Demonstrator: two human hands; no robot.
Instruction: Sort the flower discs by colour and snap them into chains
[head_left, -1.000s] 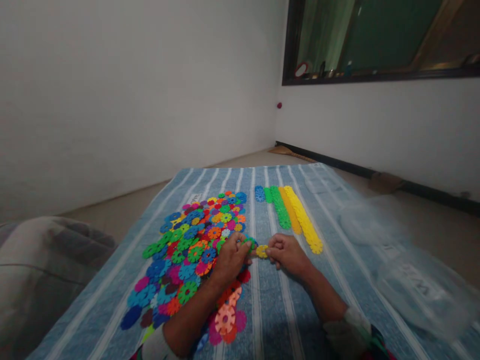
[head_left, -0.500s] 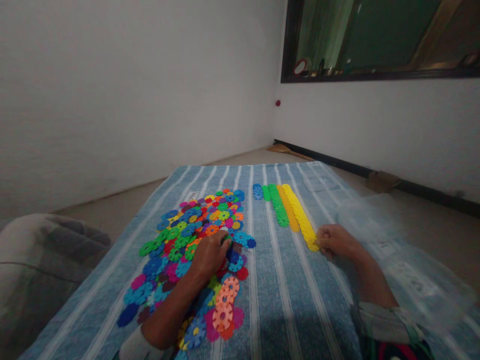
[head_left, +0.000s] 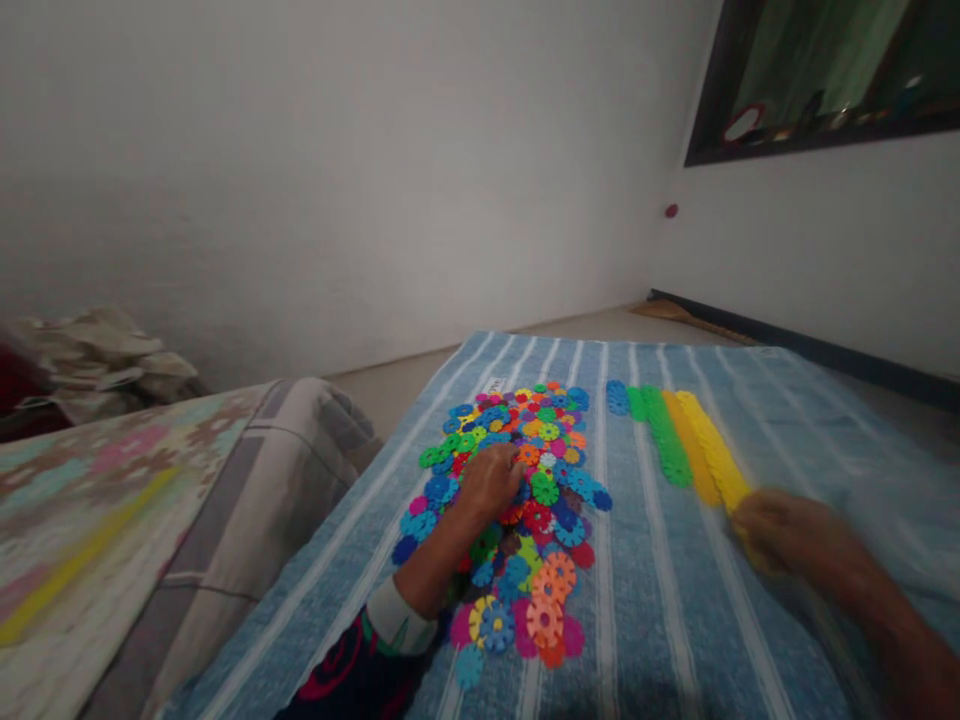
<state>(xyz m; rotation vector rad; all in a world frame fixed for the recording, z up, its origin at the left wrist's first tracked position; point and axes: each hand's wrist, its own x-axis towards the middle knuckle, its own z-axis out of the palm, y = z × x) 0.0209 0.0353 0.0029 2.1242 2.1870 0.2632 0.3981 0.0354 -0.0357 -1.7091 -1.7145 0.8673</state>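
My left hand (head_left: 491, 480) is over a pile of notched plastic discs (head_left: 545, 488) in many colours, its fingers curled down and closed. What it pinches, if anything, is hidden. My right hand (head_left: 784, 528), smeared by motion, is at the near end of a row of overlapping yellow discs (head_left: 712, 450); its fingers cannot be made out. Alongside that row lie an orange row (head_left: 691, 450), a longer green row (head_left: 667, 440), a short green row (head_left: 637, 403) and a short blue row (head_left: 617, 397).
A blue cloth with white stripes (head_left: 667, 610) covers the table. At the left is a bed-like surface with a patterned cover (head_left: 135, 470) and a blurred yellow strip (head_left: 90, 560). Crumpled cloth (head_left: 105, 350) lies behind it. A broom (head_left: 675, 313) rests on the floor by the wall.
The view has swung left, bringing the patterned cover into sight. My left hand has shifted over the pile, away from its right side. My right hand stays near the yellow row's end, now blurred.
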